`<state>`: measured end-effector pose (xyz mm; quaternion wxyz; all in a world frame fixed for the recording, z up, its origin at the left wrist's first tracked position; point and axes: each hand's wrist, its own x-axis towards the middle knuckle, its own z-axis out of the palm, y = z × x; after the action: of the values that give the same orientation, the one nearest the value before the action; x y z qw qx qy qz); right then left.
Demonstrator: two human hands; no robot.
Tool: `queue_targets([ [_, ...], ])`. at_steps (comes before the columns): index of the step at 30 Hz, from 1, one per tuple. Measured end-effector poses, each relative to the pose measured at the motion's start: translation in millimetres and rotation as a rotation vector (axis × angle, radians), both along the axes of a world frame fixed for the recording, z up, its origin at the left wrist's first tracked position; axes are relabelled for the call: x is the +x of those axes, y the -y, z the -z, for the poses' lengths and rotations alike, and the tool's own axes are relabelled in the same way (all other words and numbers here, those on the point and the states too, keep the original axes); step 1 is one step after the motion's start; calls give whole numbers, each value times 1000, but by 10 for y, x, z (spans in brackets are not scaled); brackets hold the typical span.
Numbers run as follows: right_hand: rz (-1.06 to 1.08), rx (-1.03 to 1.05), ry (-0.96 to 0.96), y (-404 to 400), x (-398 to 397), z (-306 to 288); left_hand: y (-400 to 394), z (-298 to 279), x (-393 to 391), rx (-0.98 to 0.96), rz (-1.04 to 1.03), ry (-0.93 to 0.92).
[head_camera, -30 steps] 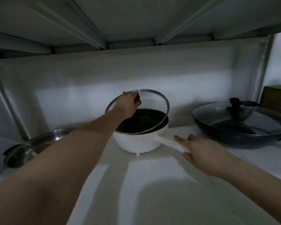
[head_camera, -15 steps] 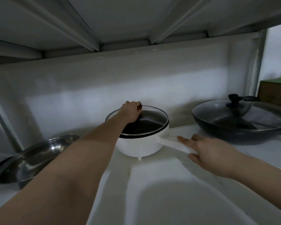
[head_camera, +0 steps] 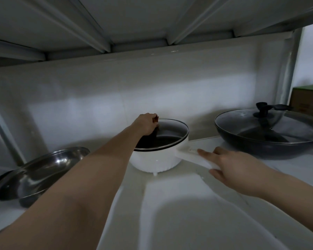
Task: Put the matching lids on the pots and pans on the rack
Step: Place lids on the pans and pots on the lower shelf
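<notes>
A white pot (head_camera: 152, 162) with a dark inside stands at the middle of the white shelf (head_camera: 188, 213). A glass lid (head_camera: 172, 132) with a metal rim lies flat on it. My left hand (head_camera: 146, 126) is closed around the lid's knob. My right hand (head_camera: 229, 163) grips the pot's white side handle (head_camera: 188, 153). To the right a dark wok (head_camera: 267, 145) carries a glass lid (head_camera: 246, 123) with a black knob. At the left a steel pan (head_camera: 40, 174) lies tilted without a lid.
The upper shelf's underside (head_camera: 134, 24) hangs low overhead. Rack posts stand at the far left and at the right (head_camera: 287, 69). A brown box with a green top (head_camera: 309, 98) sits behind the wok. The wall closes the back.
My left hand lowered the tilted glass lid flat onto the white pot. My right hand closed around the pot's handle.
</notes>
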<state>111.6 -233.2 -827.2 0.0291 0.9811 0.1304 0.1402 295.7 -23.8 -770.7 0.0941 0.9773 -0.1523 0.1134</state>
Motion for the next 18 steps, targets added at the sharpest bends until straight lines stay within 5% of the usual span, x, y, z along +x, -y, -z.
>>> queue_targets([
  [6, 8, 31, -37, -14, -39, -32, -41, -142, -144, -230, -79, -180],
  [9, 37, 24, -72, -39, -94, -110, -219, -296, -430, -277, -108, -67],
  [18, -79, 80, 57, -473, -578, -564, -960, -403, -2149, 167, -73, 141],
])
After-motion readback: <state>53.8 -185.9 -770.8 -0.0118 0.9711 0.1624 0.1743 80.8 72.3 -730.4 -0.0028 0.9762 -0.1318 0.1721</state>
